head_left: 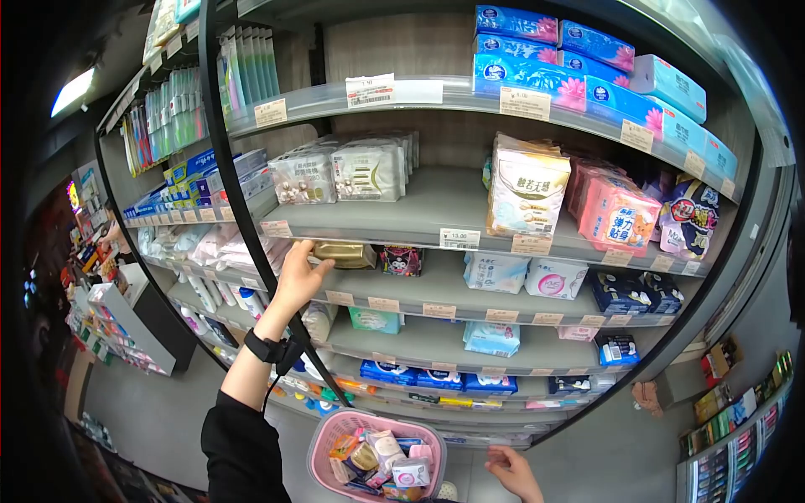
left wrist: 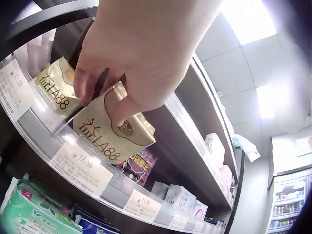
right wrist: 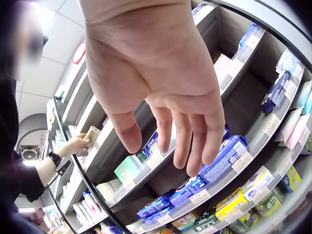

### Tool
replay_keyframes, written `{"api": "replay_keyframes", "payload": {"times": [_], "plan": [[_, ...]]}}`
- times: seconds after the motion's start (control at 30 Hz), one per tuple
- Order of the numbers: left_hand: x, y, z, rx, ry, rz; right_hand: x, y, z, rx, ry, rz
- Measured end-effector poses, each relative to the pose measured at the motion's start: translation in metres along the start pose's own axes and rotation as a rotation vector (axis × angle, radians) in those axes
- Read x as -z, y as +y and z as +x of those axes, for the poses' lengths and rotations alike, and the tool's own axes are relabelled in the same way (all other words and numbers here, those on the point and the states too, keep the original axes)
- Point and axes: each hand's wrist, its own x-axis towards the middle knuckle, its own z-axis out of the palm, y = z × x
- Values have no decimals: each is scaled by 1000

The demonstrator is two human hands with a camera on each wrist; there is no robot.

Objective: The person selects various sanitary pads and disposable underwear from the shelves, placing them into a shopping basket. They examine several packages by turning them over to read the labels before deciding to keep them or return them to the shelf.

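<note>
My left hand (head_left: 295, 277) reaches to a middle shelf at the left of the rack. In the left wrist view it grips a gold pack (left wrist: 100, 129) marked LA88, its thumb across the front and its fingers at the top and side. Another gold pack (left wrist: 56, 90) of the same look stands beside it, to the left. A dark pack with a cartoon figure (head_left: 402, 261) is just to the right. Low in front of the rack, my right hand (head_left: 513, 474) hangs with loosely bent fingers and holds nothing.
A pink basket (head_left: 314, 457) with several packs inside stands low in front of me. Price tags line the shelf edges; a black upright post (head_left: 237, 184) runs left of the gold packs. White cotton packs (head_left: 366, 170) sit on the shelf above, and a green pack (head_left: 375, 319) below.
</note>
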Motion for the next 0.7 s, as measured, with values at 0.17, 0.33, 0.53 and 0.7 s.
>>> {"api": "replay_keyframes", "payload": {"times": [0.17,0.33,0.53,0.7], "plan": [[-16,9,-1,-234,280,390,-1,4,-1,-2,-19,25],[-26,3,7,-300,278,498,-1,12,-4,-23,-28,16],[-27,-2,16,-422,144,584,-1,15,-6,-53,-35,11],[-21,3,14,-446,101,787,-3,18,-7,-68,-41,-3]]}}
